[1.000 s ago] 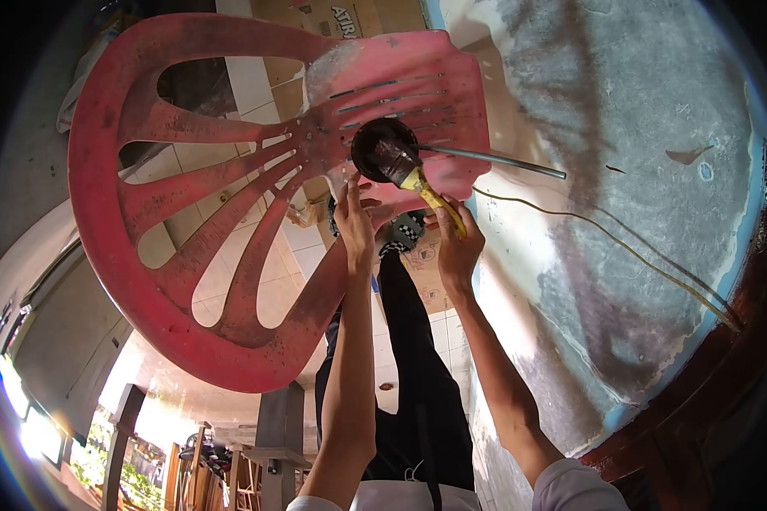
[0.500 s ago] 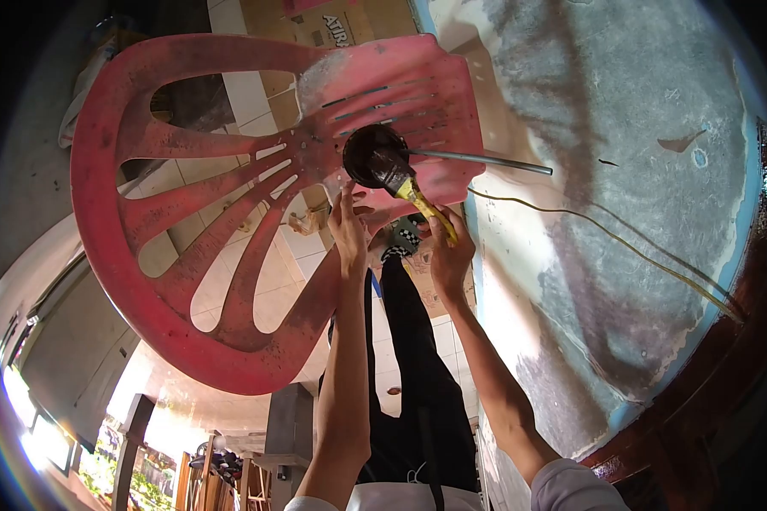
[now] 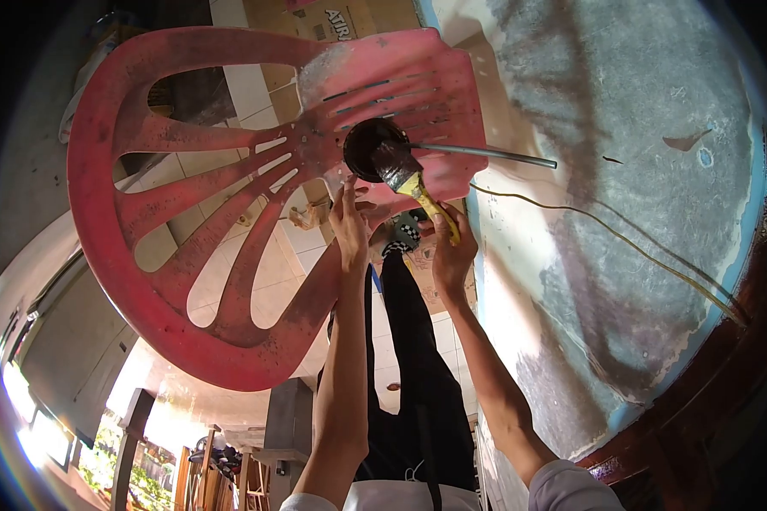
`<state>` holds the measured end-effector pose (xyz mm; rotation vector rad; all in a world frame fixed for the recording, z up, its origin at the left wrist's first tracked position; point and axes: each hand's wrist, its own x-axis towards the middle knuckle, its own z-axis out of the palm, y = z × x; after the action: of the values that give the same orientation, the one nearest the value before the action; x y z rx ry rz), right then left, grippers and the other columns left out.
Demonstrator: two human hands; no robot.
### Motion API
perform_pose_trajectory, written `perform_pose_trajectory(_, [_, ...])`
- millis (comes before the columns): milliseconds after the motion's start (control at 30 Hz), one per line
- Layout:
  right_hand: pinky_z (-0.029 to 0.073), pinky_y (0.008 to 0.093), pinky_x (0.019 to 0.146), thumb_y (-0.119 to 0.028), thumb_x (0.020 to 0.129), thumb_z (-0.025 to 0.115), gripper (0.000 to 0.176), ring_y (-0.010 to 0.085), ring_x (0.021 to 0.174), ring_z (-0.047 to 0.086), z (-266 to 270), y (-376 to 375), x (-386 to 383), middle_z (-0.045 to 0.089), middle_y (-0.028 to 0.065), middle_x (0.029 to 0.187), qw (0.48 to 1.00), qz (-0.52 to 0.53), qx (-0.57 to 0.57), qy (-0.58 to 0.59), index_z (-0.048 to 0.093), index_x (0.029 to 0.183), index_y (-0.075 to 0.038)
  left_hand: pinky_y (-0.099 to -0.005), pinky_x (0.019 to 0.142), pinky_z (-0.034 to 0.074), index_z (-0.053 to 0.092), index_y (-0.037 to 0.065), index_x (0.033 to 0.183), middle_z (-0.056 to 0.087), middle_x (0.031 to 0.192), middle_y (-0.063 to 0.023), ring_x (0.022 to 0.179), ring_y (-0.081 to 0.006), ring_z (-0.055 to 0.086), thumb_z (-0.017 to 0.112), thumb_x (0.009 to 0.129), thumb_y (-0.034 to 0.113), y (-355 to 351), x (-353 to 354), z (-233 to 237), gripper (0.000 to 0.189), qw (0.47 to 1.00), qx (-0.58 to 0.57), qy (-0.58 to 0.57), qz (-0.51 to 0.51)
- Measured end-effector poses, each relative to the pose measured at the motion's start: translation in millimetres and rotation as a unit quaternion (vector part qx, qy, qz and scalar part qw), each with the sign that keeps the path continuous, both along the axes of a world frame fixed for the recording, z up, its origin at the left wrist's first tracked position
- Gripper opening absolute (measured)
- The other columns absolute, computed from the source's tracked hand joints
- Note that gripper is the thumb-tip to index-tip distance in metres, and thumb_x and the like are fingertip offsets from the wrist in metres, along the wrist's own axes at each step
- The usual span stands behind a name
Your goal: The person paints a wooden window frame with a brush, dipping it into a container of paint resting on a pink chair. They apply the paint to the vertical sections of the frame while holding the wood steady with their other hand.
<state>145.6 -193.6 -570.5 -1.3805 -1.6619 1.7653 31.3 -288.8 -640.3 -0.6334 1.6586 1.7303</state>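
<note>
A dark round can (image 3: 356,153) with dark brown liquid inside stands above the seat of a faded red plastic chair (image 3: 179,342). My left hand (image 3: 348,226) is at its near side, fingers curled against the can; part of the grip is hidden. My right hand (image 3: 454,255) grips a paintbrush (image 3: 426,198) by its yellow handle. The brush's dark, coated bristles slant over the can's opening, near its right rim. A thin metal rod (image 3: 494,155) sticks out to the right from the can.
On the right is a worn grey wall (image 3: 656,102) with blue edging, crossed by a thin yellowish cord (image 3: 605,221). Printed cardboard (image 3: 302,25) lies beyond the chair on the tiled floor. A grey post (image 3: 288,422) stands left of my legs.
The brush has tilted and turned so its bristles show more broadly, and they sit further right and lower over the can. My left hand stays by the can.
</note>
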Motion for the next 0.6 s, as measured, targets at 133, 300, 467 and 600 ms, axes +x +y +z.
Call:
perform_pose_trajectory(133, [0.054, 0.0261, 0.063, -0.020, 0.102, 0.058, 0.029, 0.0146, 0.077, 0.069, -8.6, -2.9, -1.4, 0.068, 0.0101, 0.090, 0.999, -0.006, 0.040, -0.024, 0.062, 0.117, 0.004, -0.0223, 0.057, 0.043, 0.063, 0.007, 0.131, 0.065, 0.102, -0.0091, 0.070, -0.0120, 0.063, 0.050, 0.102, 0.041, 3.3, -3.9, 12.8, 0.046, 0.999, -0.026, 0.027, -0.038])
perform_pose_trajectory(300, [0.048, 0.0234, 0.054, -0.022, 0.101, 0.059, 0.027, 0.0114, 0.066, 0.066, -7.2, -6.0, -0.7, 0.065, 0.0058, 0.079, 0.997, -0.011, -0.020, -0.078, 0.063, 0.115, 0.001, -0.0234, 0.057, 0.043, 0.062, 0.007, 0.132, 0.065, 0.100, -0.0090, 0.071, -0.0120, 0.063, 0.049, 0.102, 0.040, 1.1, -1.2, 12.2, 0.047, 0.998, -0.024, 0.033, -0.043])
perform_pose_trajectory(467, [0.045, 0.0226, 0.051, -0.020, 0.100, 0.060, 0.024, 0.0068, 0.054, 0.056, 12.7, -7.0, -9.5, 0.062, 0.0023, 0.072, 0.992, -0.023, -0.051, -0.111, 0.066, 0.113, 0.000, -0.0230, 0.054, 0.040, 0.061, 0.007, 0.134, 0.065, 0.101, -0.0080, 0.071, -0.0104, 0.062, 0.049, 0.102, 0.041, 0.8, -1.7, 10.7, 0.048, 0.999, -0.018, 0.031, -0.040])
perform_pose_trajectory(600, [0.045, 0.0235, 0.050, -0.021, 0.099, 0.062, 0.025, 0.0076, 0.052, 0.055, 27.0, -9.4, -13.6, 0.060, 0.0021, 0.068, 0.990, -0.035, -0.049, -0.128, 0.068, 0.108, 0.001, -0.0230, 0.053, 0.039, 0.060, 0.007, 0.134, 0.064, 0.101, -0.0075, 0.070, -0.0101, 0.061, 0.049, 0.102, 0.043, -1.7, 1.1, 2.9, 0.050, 0.999, -0.003, 0.020, -0.028])
